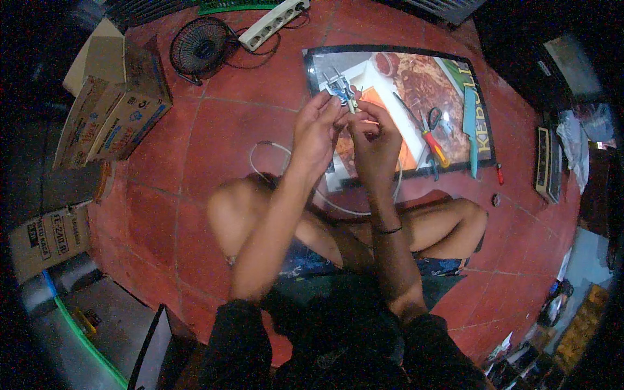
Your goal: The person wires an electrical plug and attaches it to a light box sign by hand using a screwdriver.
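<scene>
My left hand (313, 133) is closed, its thumb and fingers pinching a small part with metal prongs and blue and white pieces (338, 88). Close against it, my right hand (376, 136) pinches a narrow cream-coloured piece (353, 105) at the part's lower right side. Whether the two pieces are joined cannot be made out. A thin white cable (348, 210) loops below my hands and over my lap; its ends are hidden. Both hands are raised over the left side of a black-edged printed board (416, 71).
On the board lie a red-and-yellow screwdriver (435, 148), a teal knife (469, 123) and a dark-handled cutting tool (433, 119). A small black fan (201, 47) and a white power strip (273, 25) are at the far left. Cardboard boxes (117, 123) stand left; a small red object (500, 173) lies right.
</scene>
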`<control>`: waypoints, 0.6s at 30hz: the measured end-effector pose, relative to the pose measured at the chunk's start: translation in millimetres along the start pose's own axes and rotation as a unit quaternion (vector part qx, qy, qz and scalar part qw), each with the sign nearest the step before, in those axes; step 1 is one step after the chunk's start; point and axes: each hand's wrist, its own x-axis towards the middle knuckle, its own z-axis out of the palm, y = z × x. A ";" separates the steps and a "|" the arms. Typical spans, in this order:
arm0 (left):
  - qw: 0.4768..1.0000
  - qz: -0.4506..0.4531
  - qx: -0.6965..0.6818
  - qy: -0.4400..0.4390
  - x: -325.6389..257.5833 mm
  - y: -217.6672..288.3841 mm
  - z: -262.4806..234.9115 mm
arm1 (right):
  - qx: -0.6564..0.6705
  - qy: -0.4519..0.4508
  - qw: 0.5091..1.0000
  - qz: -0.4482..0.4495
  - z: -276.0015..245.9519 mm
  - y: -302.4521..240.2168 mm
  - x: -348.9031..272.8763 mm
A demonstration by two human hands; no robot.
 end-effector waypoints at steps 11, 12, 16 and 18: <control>0.998 0.007 0.058 0.007 7.7 -0.8 0.3 | -0.041 0.036 0.998 -0.003 -8.3 -4.5 7.3; 0.998 0.006 0.059 0.006 7.8 0.4 1.5 | -0.040 0.037 0.998 -0.003 -7.2 -3.4 6.8; 1.000 0.002 0.024 -0.020 7.8 2.6 0.1 | -0.025 0.060 0.997 -0.046 -6.1 3.8 6.3; 1.000 -0.003 0.019 -0.024 7.2 2.3 1.7 | -0.035 0.070 0.995 -0.066 -7.0 3.9 6.1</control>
